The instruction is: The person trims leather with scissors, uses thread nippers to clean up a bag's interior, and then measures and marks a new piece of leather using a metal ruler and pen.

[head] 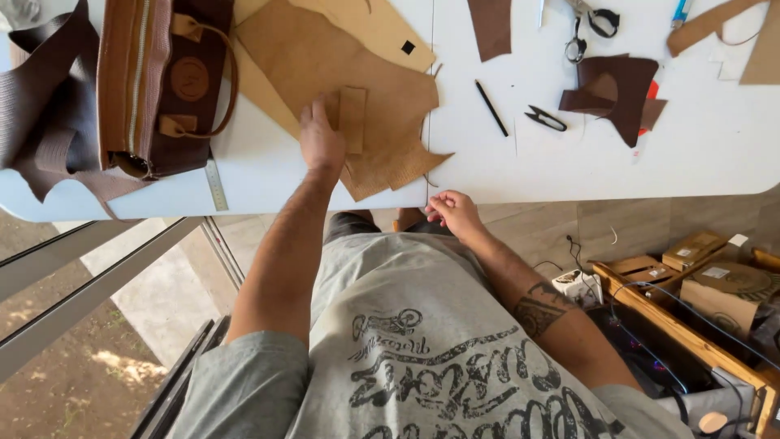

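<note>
My left hand (319, 135) rests flat on a large tan leather sheet (329, 61) on the white table (520, 167), its fingers against a small tan leather rectangle (353, 119) that lies on the sheet. My right hand (452, 213) is at the table's near edge below the sheet, fingers pinched on a thin thread (429, 106) that runs up across the table. Whether the thread is pulled tight I cannot tell.
A brown leather bag (162, 81) with a zipper and dark webbing straps (41, 97) sits at left, a metal ruler (216, 185) beside it. A black pen (491, 107), thread snips (544, 119), scissors (587, 28) and dark leather scraps (621, 91) lie to the right. Boxes (699, 268) fill a wooden shelf below.
</note>
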